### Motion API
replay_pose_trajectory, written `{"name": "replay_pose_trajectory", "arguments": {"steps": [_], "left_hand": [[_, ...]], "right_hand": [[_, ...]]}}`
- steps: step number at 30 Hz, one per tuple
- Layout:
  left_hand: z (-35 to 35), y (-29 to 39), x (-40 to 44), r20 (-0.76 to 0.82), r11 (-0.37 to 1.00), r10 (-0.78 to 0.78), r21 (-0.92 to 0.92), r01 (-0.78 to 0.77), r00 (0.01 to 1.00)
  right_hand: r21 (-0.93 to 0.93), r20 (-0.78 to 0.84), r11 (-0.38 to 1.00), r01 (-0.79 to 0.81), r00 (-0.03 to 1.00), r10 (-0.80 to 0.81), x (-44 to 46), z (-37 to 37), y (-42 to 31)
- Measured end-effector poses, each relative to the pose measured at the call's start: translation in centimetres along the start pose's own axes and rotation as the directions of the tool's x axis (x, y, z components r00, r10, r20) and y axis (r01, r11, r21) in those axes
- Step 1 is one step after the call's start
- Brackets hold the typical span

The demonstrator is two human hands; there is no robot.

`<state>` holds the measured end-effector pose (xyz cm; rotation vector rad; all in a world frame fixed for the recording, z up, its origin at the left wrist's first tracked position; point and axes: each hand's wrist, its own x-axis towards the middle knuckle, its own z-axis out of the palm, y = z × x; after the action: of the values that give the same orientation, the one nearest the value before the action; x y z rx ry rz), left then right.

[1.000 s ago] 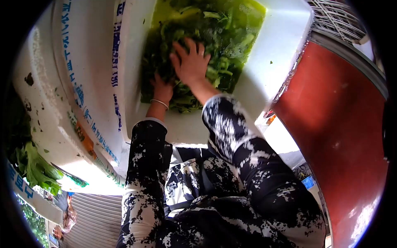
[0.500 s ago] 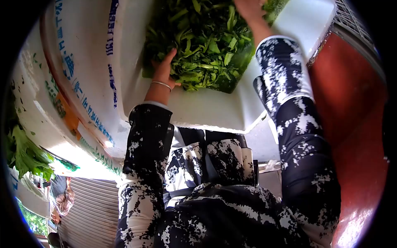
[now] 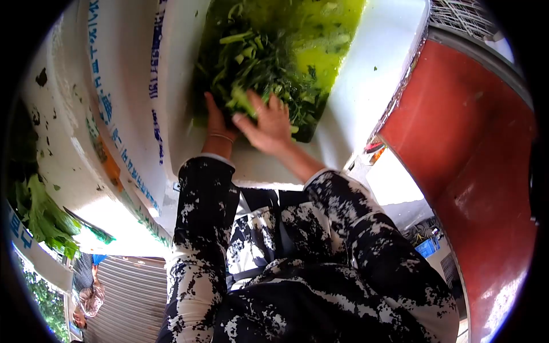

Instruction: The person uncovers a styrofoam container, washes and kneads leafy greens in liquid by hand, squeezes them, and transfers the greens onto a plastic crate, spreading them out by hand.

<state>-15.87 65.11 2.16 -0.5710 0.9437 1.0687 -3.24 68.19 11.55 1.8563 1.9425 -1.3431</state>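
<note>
Chopped leafy greens [image 3: 257, 63] float in yellow-green water [image 3: 326, 43] inside a white foam box [image 3: 380, 66]. My left hand [image 3: 219, 124], with a bracelet at the wrist, is at the near left of the greens. Its thumb stretches out, while the other fingers are mostly hidden among the leaves. My right hand [image 3: 267, 123] lies over the near edge of the greens, its fingers spread and slightly blurred. A pale green piece of stem sits between the two hands. Both patterned sleeves reach over the box's near rim.
More white foam boxes [image 3: 117, 120] with blue print stand to the left. Large green leaves [image 3: 46, 214] hang at far left. A red panel [image 3: 463, 148] curves along the right, below a wire rack [image 3: 460, 17]. Another person [image 3: 88, 297] is at lower left, beside a ribbed surface [image 3: 131, 294].
My right hand has come from the far right of the box to near my left hand. The greens have gathered toward the near left, baring yellow-green water. The view has shifted slightly.
</note>
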Motion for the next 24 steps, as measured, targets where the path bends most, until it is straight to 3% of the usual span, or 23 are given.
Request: {"name": "replay_pose_trajectory", "arguments": {"steps": [4, 5, 6, 8, 10, 12, 14, 16, 17, 18, 20, 21, 22, 23, 24], "left_hand": [[2.2, -0.3, -1.0, -0.069, 0.990, 0.067, 0.130, -0.058, 0.995], [1.5, 0.0, -0.8, -0.006, 0.995, -0.093, 0.020, 0.093, 0.996], [1.2, 0.2, -0.1, -0.005, 0.996, -0.086, 0.022, 0.086, 0.996], [1.2, -0.1, 0.4, -0.387, 0.961, -0.060, 0.228, 0.158, 0.920], [0.1, -0.1, 1.5, -0.347, 0.981, -0.065, 0.150, 0.123, 0.936], [-0.9, 0.2, 1.3, -0.260, 0.979, -0.127, 0.123, 0.163, 0.957], [0.3, 1.2, 0.3, -0.140, 0.969, -0.221, 0.083, 0.234, 0.965], [4.6, 2.6, -2.5, -0.565, 0.941, -0.093, 0.220, 0.258, 0.820], [5.2, 3.3, -2.8, -0.658, 0.917, -0.040, 0.274, 0.289, 0.752], [3.9, 3.4, -2.1, -0.663, 0.920, -0.038, 0.269, 0.285, 0.748], [0.5, 2.8, -0.2, -0.617, 0.889, 0.246, 0.451, 0.080, 0.748], [0.6, 3.2, -0.3, -0.610, 0.915, 0.178, 0.390, 0.098, 0.773], [0.4, 3.4, -0.1, -0.620, 0.919, 0.172, 0.381, 0.102, 0.766], [0.4, 3.4, 0.1, -0.605, 0.919, 0.142, 0.374, 0.122, 0.784], [0.5, 3.6, 0.3, -0.584, 0.919, 0.115, 0.370, 0.137, 0.804]], "right_hand": [[-0.271, -0.178, 0.962, -0.004, 0.983, -0.046, 2.9, 2.6, -1.8], [-0.267, -0.180, 0.964, -0.003, 0.983, -0.047, 4.7, 2.1, -1.9], [-0.239, -0.212, 0.969, -0.067, 0.977, 0.016, 7.0, 1.3, -1.8], [-0.203, -0.259, 0.967, -0.152, 0.961, 0.097, 10.8, -0.6, -1.3], [-0.198, -0.301, 0.968, -0.154, 0.949, 0.090, 14.3, -3.1, -0.3], [0.012, -0.167, 0.992, -0.124, 0.978, 0.124, 16.2, -5.2, 0.7], [0.007, -0.114, 0.997, -0.083, 0.990, 0.083, 16.9, -7.6, 0.2], [-0.241, -0.323, 0.942, -0.234, 0.935, 0.149, 17.9, -9.0, -0.9], [-0.266, -0.468, 0.938, -0.222, 0.880, 0.076, 19.2, -9.6, -0.4], [-0.290, -0.598, 0.932, -0.215, 0.801, -0.002, 21.1, -10.5, -0.1], [-0.298, -0.565, 0.954, 0.003, 0.805, -0.180, 25.1, -11.9, 1.4], [-0.299, -0.557, 0.954, 0.005, 0.811, -0.178, 26.2, -12.2, 0.5], [-0.187, -0.305, 0.961, 0.204, 0.918, -0.254, 27.2, -12.5, -1.0], [-0.022, -0.046, 0.934, 0.356, 0.933, -0.357, 28.1, -12.2, -1.8], [-0.191, -0.040, 0.898, 0.397, 0.911, -0.411, 28.0, -10.3, -2.3]]}}
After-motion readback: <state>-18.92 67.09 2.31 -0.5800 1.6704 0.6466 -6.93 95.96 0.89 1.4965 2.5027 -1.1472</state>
